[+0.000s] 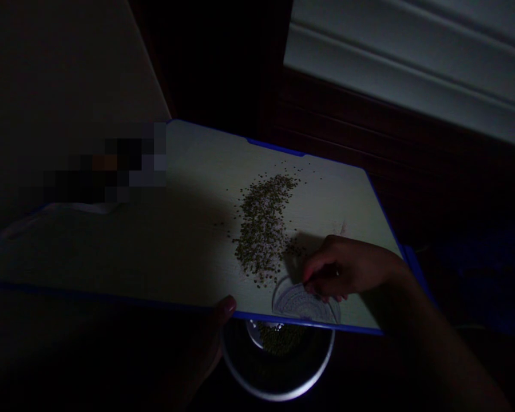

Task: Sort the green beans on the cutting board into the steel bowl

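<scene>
A pale board with a blue rim (189,229) is tilted across the view. Spread over its middle is a patch of small green beans or seeds (264,223). My left hand (217,329) holds the board's near edge, thumb on top and fingers beneath. Over the board's right part, my right hand (347,269) is closed in a pinch; what is between its fingertips is hidden. Partly under those fingers is a clear semicircular protractor (302,303), by the near edge. Below that edge, a round metal bowl (300,392) holds more green beans (281,340).
The scene is very dark. A blurred-out patch (107,163) covers something at the board's far left. Pale horizontal panels (403,63) stand at the upper right above dark wood. A dim blue thing (489,274) is at the right.
</scene>
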Demonstrator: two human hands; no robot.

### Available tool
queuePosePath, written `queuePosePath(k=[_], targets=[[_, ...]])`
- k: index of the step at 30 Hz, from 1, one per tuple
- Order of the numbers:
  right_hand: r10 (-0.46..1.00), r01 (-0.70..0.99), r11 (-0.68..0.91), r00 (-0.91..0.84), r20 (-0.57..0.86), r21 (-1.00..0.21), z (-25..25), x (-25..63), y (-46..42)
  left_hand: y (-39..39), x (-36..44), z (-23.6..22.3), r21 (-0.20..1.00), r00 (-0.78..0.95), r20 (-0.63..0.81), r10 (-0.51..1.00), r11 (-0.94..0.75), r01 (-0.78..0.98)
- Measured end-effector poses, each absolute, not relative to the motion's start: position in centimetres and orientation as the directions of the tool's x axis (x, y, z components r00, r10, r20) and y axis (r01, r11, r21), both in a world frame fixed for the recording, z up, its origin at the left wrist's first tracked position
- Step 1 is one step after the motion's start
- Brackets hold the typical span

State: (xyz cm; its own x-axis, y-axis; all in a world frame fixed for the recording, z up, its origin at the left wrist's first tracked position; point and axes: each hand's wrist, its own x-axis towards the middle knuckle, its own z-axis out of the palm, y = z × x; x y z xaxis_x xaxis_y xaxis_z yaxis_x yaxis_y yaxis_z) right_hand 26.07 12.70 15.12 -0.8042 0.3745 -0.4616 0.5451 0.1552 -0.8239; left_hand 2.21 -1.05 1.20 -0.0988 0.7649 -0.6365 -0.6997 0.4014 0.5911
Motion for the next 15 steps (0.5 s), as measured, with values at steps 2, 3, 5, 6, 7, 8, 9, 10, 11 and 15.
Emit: queuePosePath(k=[2,3,5,6,7,8,9,10,11,15], targets=[[0.403,0.553,0.167,-0.794,-0.455,-0.817,15.1,26.4,12.9,-1.1,2.1,1.1,0.583,-0.09,-0.638,0.765,0.403,-0.705],[0.434,0.556,0.181,-0.785,-0.442,-0.811,15.1,26.6,13.1,-1.1,2.1,1.0,0.583,-0.091,-0.634,0.768,0.397,-0.709],[0.51,0.563,0.232,-0.765,-0.394,-0.793,15.3,27.4,13.5,-1.1,2.1,0.7,0.577,-0.077,-0.633,0.771,0.402,-0.711],[0.55,0.57,0.267,-0.753,-0.363,-0.777,15.5,27.8,13.7,-1.1,2.1,0.7,0.575,-0.066,-0.633,0.771,0.411,-0.708],[0.585,0.577,0.305,-0.741,-0.33,-0.758,15.6,28.1,13.9,-1.1,2.0,0.6,0.578,-0.064,-0.632,0.773,0.414,-0.703],[0.612,0.583,0.341,-0.733,-0.296,-0.737,15.8,28.4,14.0,-1.1,2.0,0.6,0.583,-0.064,-0.63,0.774,0.417,-0.697],[0.631,0.584,0.373,-0.729,-0.264,-0.721,15.9,28.6,14.1,-1.1,2.0,0.6,0.591,-0.068,-0.626,0.777,0.415,-0.692],[0.643,0.578,0.397,-0.73,-0.233,-0.713,16.0,28.6,14.2,-1.1,2.0,0.7,0.597,-0.075,-0.621,0.78,0.409,-0.69],[0.648,0.564,0.418,-0.735,-0.201,-0.712,16.0,28.5,14.2,-1.1,2.0,0.7,0.596,-0.071,-0.62,0.782,0.41,-0.691],[0.599,0.462,0.511,-0.796,-0.085,-0.725,15.3,27.5,14.1,-1.1,2.1,0.9,0.575,-0.04,-0.622,0.782,0.421,-0.701]])
